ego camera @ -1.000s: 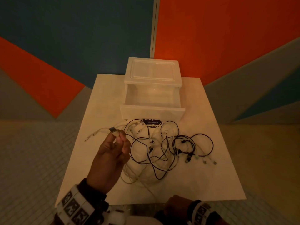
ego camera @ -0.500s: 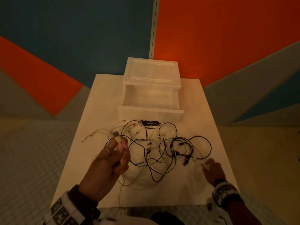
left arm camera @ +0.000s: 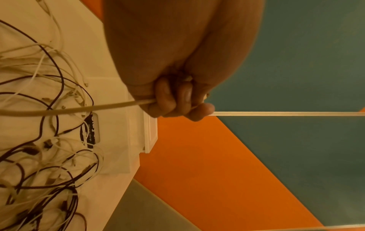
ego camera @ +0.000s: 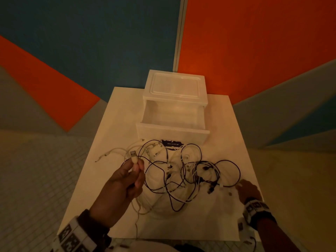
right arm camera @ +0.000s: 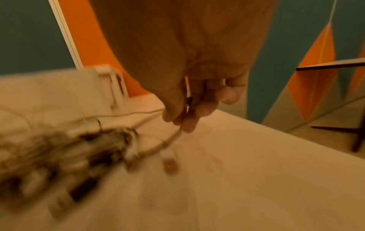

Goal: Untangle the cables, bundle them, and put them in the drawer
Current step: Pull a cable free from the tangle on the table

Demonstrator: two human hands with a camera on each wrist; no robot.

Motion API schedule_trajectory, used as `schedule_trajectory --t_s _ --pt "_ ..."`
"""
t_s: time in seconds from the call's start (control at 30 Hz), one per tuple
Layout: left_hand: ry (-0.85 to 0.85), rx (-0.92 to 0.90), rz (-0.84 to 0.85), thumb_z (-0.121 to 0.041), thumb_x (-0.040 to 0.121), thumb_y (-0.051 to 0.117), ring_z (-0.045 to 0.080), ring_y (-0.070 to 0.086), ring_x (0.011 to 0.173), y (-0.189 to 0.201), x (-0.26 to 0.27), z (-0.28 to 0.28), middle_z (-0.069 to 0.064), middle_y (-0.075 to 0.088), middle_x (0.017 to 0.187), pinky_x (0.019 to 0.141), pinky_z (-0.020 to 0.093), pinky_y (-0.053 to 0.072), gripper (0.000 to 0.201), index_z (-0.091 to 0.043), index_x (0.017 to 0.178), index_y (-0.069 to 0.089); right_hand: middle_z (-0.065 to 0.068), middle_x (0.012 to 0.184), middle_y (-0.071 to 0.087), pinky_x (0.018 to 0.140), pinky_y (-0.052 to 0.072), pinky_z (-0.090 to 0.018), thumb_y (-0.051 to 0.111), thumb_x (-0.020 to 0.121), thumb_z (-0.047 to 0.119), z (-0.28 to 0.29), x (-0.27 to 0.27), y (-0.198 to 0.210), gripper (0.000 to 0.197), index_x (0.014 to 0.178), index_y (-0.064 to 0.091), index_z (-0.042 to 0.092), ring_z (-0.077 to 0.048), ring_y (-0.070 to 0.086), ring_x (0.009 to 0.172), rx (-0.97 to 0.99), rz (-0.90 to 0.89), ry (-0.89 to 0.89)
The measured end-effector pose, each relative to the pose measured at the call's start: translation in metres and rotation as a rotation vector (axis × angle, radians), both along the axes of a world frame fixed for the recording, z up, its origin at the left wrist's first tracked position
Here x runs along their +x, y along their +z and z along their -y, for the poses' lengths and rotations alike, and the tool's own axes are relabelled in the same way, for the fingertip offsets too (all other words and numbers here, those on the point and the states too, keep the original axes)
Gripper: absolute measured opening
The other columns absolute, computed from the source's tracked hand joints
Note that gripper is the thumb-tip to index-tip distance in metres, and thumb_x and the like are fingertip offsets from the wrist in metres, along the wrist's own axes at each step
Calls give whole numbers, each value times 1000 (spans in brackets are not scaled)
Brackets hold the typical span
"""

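Note:
A tangle of black and white cables (ego camera: pixel 190 171) lies in the middle of the white table (ego camera: pixel 227 219). My left hand (ego camera: pixel 136 164) is raised over the tangle's left side and grips a white USB cable (ego camera: pixel 133 154) just below its plug. The left wrist view shows those fingers (left arm camera: pixel 173 101) curled round the white cable (left arm camera: pixel 79 109). My right hand (ego camera: pixel 239 185) is at the tangle's right edge. Though blurred, the right wrist view shows its fingertips (right arm camera: pixel 181 123) pinching a thin white cable (right arm camera: pixel 169 140) near its connector. Behind the cables, the translucent drawer (ego camera: pixel 172 132) stands pulled open with nothing inside.
The drawer unit (ego camera: pixel 174 88) sits at the table's far edge against a blue and orange wall. A dark label (ego camera: pixel 171 143) lies in front of the drawer. Tiled floor surrounds the table. A dark-legged piece of furniture (right arm camera: pixel 355 137) stands off to the right.
My right hand came up from the near table edge to the tangle's right side and took a cable end. The left hand kept its hold on the USB plug, barely moving.

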State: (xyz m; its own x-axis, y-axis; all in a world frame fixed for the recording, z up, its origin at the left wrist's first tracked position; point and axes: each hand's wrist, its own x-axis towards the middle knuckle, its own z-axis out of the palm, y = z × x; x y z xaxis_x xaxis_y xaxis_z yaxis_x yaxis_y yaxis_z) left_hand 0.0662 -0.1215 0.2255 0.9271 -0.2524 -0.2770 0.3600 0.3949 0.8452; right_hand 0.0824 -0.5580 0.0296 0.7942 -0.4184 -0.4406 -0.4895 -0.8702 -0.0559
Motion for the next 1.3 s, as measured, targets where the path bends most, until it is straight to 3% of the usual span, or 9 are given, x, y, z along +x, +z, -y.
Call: schedule_trajectory --t_s 0.1,0.17,0.33,0.4,0.5,0.57,0.77,0.93,1.3 --pt "1 31 9 -17 96 43 17 15 55 -3 3 -1 6 37 63 50 27 19 19 -8 93 60 -6 88 70 66 47 -29 49 95 18 -20 16 69 26 78 64 29 -31 65 86 136 402 44" --pt "-5 41 18 -16 95 44 17 20 56 -4 6 1 7 39 65 51 27 22 20 -5 97 61 2 68 65 55 40 -18 52 93 29 -41 22 132 26 69 63 27 -21 65 69 293 698 66" --pt "-31 54 48 -14 95 45 15 30 59 -2 13 7 8 43 69 55 26 28 20 -2 101 60 12 76 66 64 51 -11 59 82 41 -89 20 284 14 80 64 27 -2 59 69 1220 1191 9" --pt "-33 43 62 -13 95 46 15 32 59 -1 17 10 9 43 71 55 25 30 20 -1 101 59 13 77 63 63 49 -11 56 88 36 -106 15 305 12 79 61 29 -1 55 68 1315 1248 110" --pt "-30 28 42 -15 96 48 15 35 62 1 19 15 9 45 74 59 28 28 19 -3 99 62 12 79 61 65 43 -7 53 93 33 -158 6 285 19 79 63 26 -1 57 72 810 986 474" --pt "-38 29 37 -17 96 50 14 36 65 2 19 18 8 47 78 62 29 27 19 -5 99 64 8 83 62 72 48 -20 49 92 42 -186 0 252 28 79 63 22 -6 60 79 750 753 619" --pt "0 62 -10 -19 92 53 15 46 74 0 16 28 8 51 85 66 30 34 22 -6 99 69 4 68 67 64 52 -32 51 97 29 -229 2 223 29 76 63 14 -13 63 63 912 665 506" --pt "59 72 -1 -24 88 56 20 46 82 -2 12 34 9 55 91 69 31 37 20 -13 94 72 10 95 56 64 58 -33 47 99 15 -257 3 213 22 102 69 19 -13 68 65 1010 679 386" --pt "51 72 136 -26 94 50 16 64 98 -1 3 36 4 71 110 83 34 37 31 -26 121 66 -8 74 69 63 59 -47 62 91 17 -276 -2 211 14 80 64 9 -24 70 67 1160 718 103"
